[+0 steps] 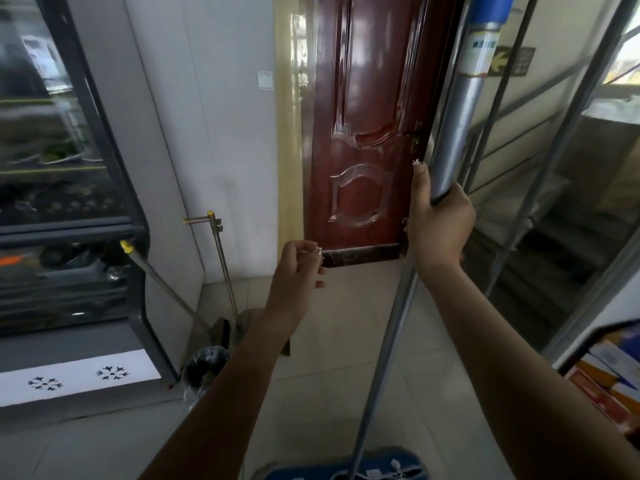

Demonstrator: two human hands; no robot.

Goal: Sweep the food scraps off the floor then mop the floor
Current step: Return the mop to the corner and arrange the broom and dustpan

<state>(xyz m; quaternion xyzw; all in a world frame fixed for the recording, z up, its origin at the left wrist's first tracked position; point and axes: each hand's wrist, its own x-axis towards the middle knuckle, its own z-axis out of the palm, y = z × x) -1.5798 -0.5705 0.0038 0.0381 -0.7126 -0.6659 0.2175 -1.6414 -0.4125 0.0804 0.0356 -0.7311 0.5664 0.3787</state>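
Note:
My right hand (pixel 438 225) grips the silver mop handle (pixel 453 133), which stands nearly upright in front of me. Its thinner lower shaft (pixel 384 358) runs down to the blue mop head (pixel 346 467) lying flat on the tiled floor at the bottom edge. To the left of the shaft my left hand (pixel 298 268) hovers in the air, fingers loosely curled and holding nothing. A broom (pixel 166 289) with a yellow-tipped handle and a long-handled dustpan (pixel 221 258) lean in the corner beside the display fridge. I see no scraps on the visible floor.
A glass-fronted display fridge (pixel 69 202) fills the left side. A small bin with a black bag (pixel 204 368) sits at its foot. A dark red door (pixel 363 126) stands ahead, with a metal stair railing (pixel 540 168) to the right and stacked boxes (pixel 609 379) at the lower right.

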